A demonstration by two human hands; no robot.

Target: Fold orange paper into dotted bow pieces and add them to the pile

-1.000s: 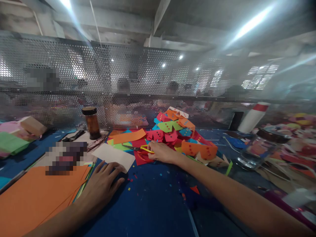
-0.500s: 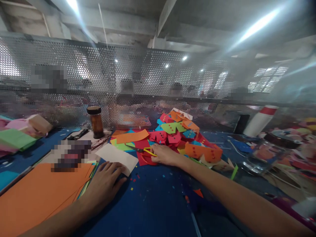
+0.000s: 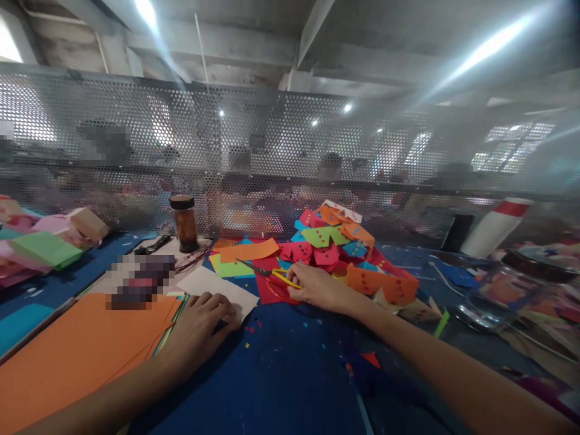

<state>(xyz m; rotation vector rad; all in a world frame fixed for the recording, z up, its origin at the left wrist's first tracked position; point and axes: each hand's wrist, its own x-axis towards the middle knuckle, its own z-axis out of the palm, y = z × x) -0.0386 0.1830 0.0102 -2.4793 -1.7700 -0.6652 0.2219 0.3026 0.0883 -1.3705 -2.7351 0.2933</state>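
Note:
My right hand (image 3: 322, 287) reaches forward over the blue table and closes its fingers around the yellow handles of a pair of scissors (image 3: 272, 275), which lie on a red sheet of paper (image 3: 270, 289). My left hand (image 3: 198, 327) rests palm down, fingers curled a little, on the near edge of a white sheet of paper (image 3: 216, 288). Just beyond the right hand sits a pile of folded coloured paper pieces (image 3: 344, 246) with small dots on them.
A stack of orange sheets (image 3: 67, 356) lies at the near left. A brown jar (image 3: 184, 223) stands by the perforated metal screen (image 3: 272, 157). A white bottle with a red band (image 3: 493, 226) and a glass jar (image 3: 498, 290) are at the right. Other people sit behind the screen.
My left hand has slid forward onto the white sheet and curled its fingers. My right hand has stayed at the scissors, fingers closing more around the handles. The view shifted slightly.

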